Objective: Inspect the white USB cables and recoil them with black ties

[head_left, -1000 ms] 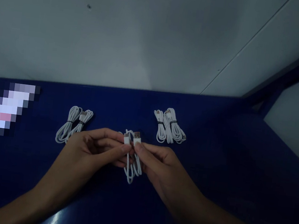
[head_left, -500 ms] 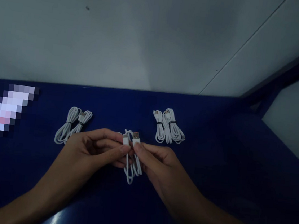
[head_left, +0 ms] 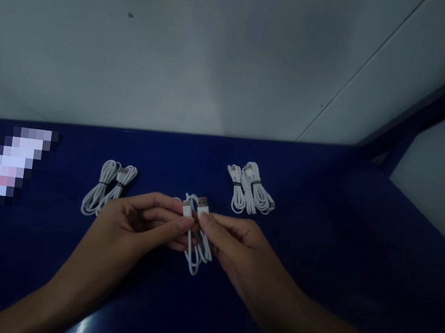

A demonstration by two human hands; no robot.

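Head view. Left hand (head_left: 134, 226) and right hand (head_left: 233, 243) meet above the dark blue worktop (head_left: 338, 245), each grip closed on one plug end of a looped white charging cable (head_left: 196, 241), whose loops hang between the hands. Farther back lie a tied white cable bundle (head_left: 109, 185) at left and two tied white cable bundles (head_left: 251, 189) at right; beyond, a grey wall (head_left: 180, 48).

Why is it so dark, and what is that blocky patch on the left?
Head view: dim light, so the blue table looks nearly black; the white cable in the left hand and right hand stands out; a glare streak shines near the bottom edge; the blocky patch is pixelated blur, hiding what's there.
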